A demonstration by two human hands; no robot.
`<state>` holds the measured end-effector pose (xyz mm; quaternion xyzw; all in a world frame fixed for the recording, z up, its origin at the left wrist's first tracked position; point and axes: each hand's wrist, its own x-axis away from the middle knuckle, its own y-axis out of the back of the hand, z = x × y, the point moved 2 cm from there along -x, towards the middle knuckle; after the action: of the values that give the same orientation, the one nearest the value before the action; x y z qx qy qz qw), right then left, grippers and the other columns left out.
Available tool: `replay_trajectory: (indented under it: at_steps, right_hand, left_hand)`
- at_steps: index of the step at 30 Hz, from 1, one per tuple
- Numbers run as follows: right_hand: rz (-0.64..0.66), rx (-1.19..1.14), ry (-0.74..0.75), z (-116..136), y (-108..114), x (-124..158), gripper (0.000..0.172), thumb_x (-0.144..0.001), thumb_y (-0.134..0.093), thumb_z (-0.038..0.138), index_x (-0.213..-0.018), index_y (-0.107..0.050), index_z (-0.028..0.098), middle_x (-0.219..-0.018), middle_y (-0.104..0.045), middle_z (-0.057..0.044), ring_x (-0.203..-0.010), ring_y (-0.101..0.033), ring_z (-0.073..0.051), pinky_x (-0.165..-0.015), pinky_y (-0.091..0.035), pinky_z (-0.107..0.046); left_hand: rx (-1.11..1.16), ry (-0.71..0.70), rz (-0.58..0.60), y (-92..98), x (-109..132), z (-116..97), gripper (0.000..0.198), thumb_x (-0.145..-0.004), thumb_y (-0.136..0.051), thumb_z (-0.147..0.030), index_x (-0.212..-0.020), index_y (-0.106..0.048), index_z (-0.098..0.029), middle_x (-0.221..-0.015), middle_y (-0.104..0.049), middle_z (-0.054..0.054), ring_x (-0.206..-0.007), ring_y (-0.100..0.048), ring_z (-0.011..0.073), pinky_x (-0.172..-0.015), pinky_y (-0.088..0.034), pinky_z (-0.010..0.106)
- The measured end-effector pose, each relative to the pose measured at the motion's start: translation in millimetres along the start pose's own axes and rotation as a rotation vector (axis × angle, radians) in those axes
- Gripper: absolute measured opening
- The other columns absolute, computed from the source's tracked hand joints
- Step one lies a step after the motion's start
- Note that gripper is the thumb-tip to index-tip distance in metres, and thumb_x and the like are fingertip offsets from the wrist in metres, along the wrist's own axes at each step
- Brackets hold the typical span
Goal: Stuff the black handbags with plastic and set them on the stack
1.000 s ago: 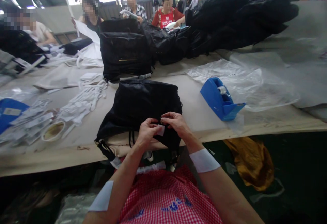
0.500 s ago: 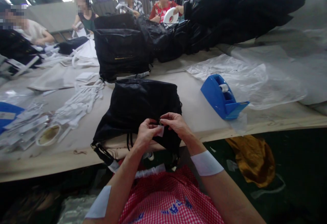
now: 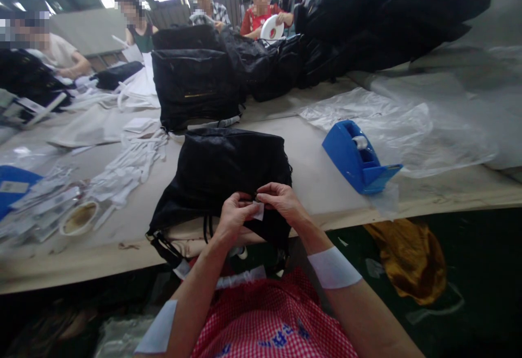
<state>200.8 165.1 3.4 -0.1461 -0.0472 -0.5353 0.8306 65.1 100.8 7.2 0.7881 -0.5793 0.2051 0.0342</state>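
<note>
A black bag (image 3: 228, 167) lies on the table (image 3: 318, 184) right in front of me, its near end hanging over the front edge. My left hand (image 3: 233, 215) and my right hand (image 3: 281, 201) meet at that near end, fingers pinched together. Between them is a small white tag (image 3: 258, 210), held by both hands against the bag's dark fabric. Black straps with a buckle (image 3: 163, 244) trail from the bag's left corner.
A blue tape dispenser (image 3: 355, 156) stands to the right on clear plastic sheets (image 3: 399, 129). White strips (image 3: 130, 167), packets and a small dish (image 3: 77, 217) lie left. More black bags (image 3: 196, 86) are piled behind. Several people work at the far side.
My hands have stayed pinched on the white tag with only small finger shifts. The view has drifted slightly. A person at the far side now holds up a white roll.
</note>
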Motion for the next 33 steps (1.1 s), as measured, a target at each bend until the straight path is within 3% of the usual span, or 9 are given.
replay_trajectory:
  at_steps: [9,17,23,29,33]
  right_hand:
    - [0.000,0.025,0.006,2,-1,2,0.033,-0.060,-0.076,0.038,-0.085,-0.070,0.016,-0.075,-0.067,-0.002,-0.066,-0.060,-0.012,-0.057,-0.048,-0.020]
    - [-0.025,0.137,0.045,-1,-2,5,0.023,-0.072,-0.058,0.024,-0.089,-0.070,0.017,-0.082,-0.068,-0.002,-0.071,-0.063,-0.012,-0.060,-0.051,-0.020]
    - [0.053,0.239,0.130,-3,1,7,0.024,-0.079,-0.055,0.026,-0.098,-0.068,0.019,-0.085,-0.067,-0.001,-0.073,-0.064,-0.012,-0.061,-0.055,-0.020]
    - [0.079,0.369,0.176,-3,3,5,0.023,-0.085,-0.049,0.027,-0.100,-0.065,0.020,-0.081,-0.063,0.000,-0.071,-0.063,-0.011,-0.058,-0.057,-0.019]
    - [0.063,0.411,0.193,-4,3,5,0.023,-0.086,-0.048,0.026,-0.100,-0.065,0.021,-0.083,-0.063,0.000,-0.074,-0.063,-0.013,-0.058,-0.058,-0.020]
  left_hand:
    - [-0.042,0.037,-0.093,-2.7,-1,-7,0.037,-0.053,-0.085,-0.021,-0.080,-0.061,-0.013,-0.066,-0.064,0.002,-0.060,-0.062,0.0154,-0.053,-0.051,0.023]
    - [-0.059,-0.008,-0.185,-5.8,-7,-4,0.024,-0.059,-0.080,-0.018,-0.076,-0.063,-0.014,-0.065,-0.064,0.001,-0.058,-0.062,0.0145,-0.052,-0.050,0.023]
    - [0.015,-0.019,-0.244,-7.6,-4,-3,0.012,-0.069,-0.072,-0.010,-0.076,-0.063,-0.012,-0.065,-0.063,0.001,-0.057,-0.060,0.0124,-0.052,-0.050,0.021]
    - [0.281,0.068,-0.213,-13.2,12,-10,0.023,-0.069,-0.067,0.008,-0.082,-0.061,-0.009,-0.073,-0.066,0.004,-0.064,-0.065,0.0104,-0.064,-0.054,0.020]
    - [0.249,0.057,-0.270,-18.0,11,-11,0.025,-0.071,-0.064,0.012,-0.083,-0.059,-0.009,-0.065,-0.065,0.002,-0.056,-0.062,0.0093,-0.060,-0.053,0.019]
